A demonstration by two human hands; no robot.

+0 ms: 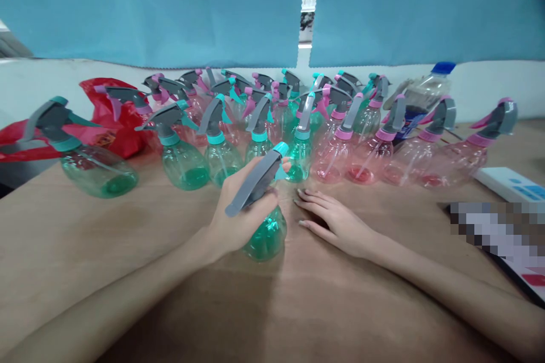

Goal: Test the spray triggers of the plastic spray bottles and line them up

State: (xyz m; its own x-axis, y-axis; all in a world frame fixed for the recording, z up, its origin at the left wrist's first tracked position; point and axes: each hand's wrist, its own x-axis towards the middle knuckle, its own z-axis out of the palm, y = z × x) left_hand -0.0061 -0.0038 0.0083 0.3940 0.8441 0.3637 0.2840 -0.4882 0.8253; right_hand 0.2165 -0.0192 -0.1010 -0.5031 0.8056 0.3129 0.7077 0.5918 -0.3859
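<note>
Your left hand (238,198) angles in from lower left, curled around the neck of the green spray bottle (266,235) at frame centre, its fingers partly hidden by the grey spray head (258,180). Your right hand (344,220) lies open, palm down, just right of it. The rear bottles (263,81) overlap, hard to count. Table (349,312) surface spans bottom centre, up to the front bottles (187,169)

A crumpled red plastic bag (123,137) lies on the left of the table (106,227). Rear right is a clear bottle (426,93) with a blue cap (443,67); nearer lie a white box (500,180) and a pixelated, dark-edged flat object (498,232). Blue cloth (170,11) hangs behind.
</note>
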